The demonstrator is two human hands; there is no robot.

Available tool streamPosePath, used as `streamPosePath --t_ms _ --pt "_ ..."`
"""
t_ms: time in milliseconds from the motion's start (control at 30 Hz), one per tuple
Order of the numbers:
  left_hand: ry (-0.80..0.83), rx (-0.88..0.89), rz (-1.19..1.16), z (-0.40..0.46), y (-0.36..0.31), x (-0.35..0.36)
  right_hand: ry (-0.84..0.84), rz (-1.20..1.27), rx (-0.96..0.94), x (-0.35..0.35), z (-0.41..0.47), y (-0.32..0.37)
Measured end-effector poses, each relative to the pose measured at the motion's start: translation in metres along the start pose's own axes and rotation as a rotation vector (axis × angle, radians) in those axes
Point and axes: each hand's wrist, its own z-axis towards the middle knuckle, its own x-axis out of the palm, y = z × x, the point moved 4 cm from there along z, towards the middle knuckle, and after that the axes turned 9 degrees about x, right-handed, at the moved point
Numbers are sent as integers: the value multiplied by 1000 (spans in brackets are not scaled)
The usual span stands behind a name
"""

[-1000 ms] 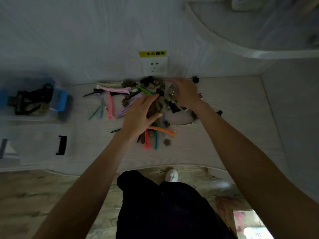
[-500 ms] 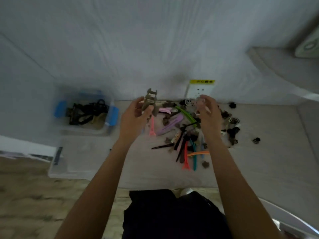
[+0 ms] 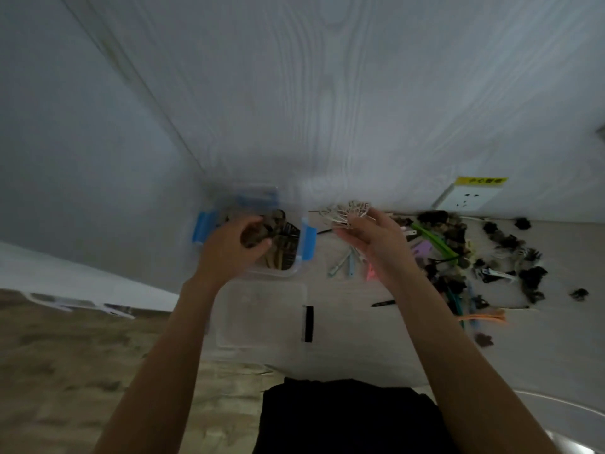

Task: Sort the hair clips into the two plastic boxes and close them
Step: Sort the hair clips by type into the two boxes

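Since the earlier frame, the left hand [image 3: 234, 247] has been carried over the blue-latched box [image 3: 304, 242], fingers curled around a dark claw clip [image 3: 258, 234]. A pale claw clip [image 3: 347, 213] is pinched in the right hand [image 3: 373, 239]. Remaining hair clips [image 3: 458, 253] are heaped on the table [image 3: 376, 342] beside a clear box [image 3: 262, 317]. Writing on the yellow label [image 3: 479, 181] above the socket [image 3: 465, 199] is too blurred to be read.

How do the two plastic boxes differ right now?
The far box has blue latches and already holds dark clips; the near box has a black latch and looks empty. The left hand is over the far box with a dark clip; nothing is over the near box. Both are clear plastic and open.
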Motion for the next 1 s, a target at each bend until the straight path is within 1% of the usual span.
streamPosePath --t_ms 67,133,167,233,333,467,533,600,667,733,767,800,867,933,1000 --pt "175 90 68 0 6 8 31 -60 -30 19 0 2" --pt "266 156 109 2 10 9 38 -146 -66 34 1 4" --pt "273 193 124 4 12 9 32 -216 -91 41 3 5" --pt "266 234 139 7 19 3 26 -439 -184 58 6 6" --pt "291 200 118 6 31 -6 32 -806 -358 82 12 8" --pt "269 210 147 1 34 -14 28 -1064 -481 111 20 9" --pt "285 212 96 1 36 -14 20 -1155 -541 124 24 11" --pt "358 217 15 3 36 -12 -13 -1255 -542 131 33 9" --pt "480 189 -21 8 36 -9 -27 -1301 -466 133 42 5" --pt "583 161 47 12 35 -7 -9 -1330 -413 135 50 -3" --pt "578 169 118 14 33 -6 -7 -1362 -414 136 52 -6" --pt "525 188 183 15 32 -7 -10 -1403 -422 138 54 -9" --pt "360 219 224 8 28 -12 3 -1450 -442 142 59 -15" --pt "203 200 173 -5 33 -17 94 -1404 -435 150 62 -22" --pt "33 194 172 -17 40 -21 211 -1310 -409 160 62 -30"
